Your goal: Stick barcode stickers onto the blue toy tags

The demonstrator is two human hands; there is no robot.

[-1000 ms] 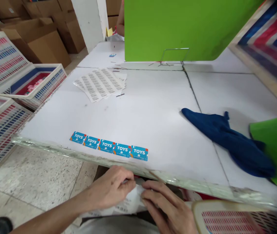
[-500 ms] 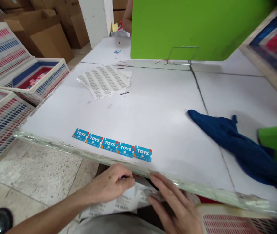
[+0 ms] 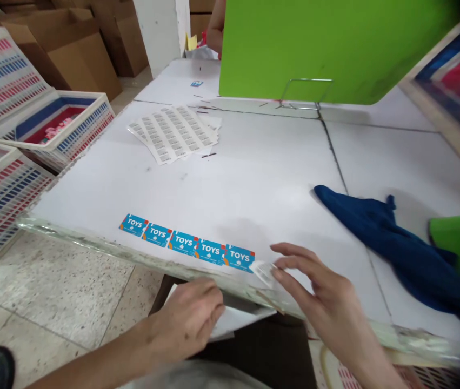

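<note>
Head view: my right hand [image 3: 329,297] pinches white label [image 3: 262,273], left hand [image 3: 191,314] clutches paper sheet [image 3: 240,320]; white tabletop [image 3: 250,178], plastic crates [image 3: 86,128] left, cardboard boxes [image 3: 86,67] behind

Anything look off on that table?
Minor stuff: the table edge looks ragged and worn, thin dark scraps lie loose, like litter, beside the fanned, uneven label sheets, and a blue cloth sits crumpled at right. The TOYS cards by the right hand form a neat row.

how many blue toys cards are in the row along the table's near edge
5, left to right: the leftmost card, second card, middle card, fourth card and rightmost card, nearest the right hand. Any stacked underneath would be hidden.
</note>
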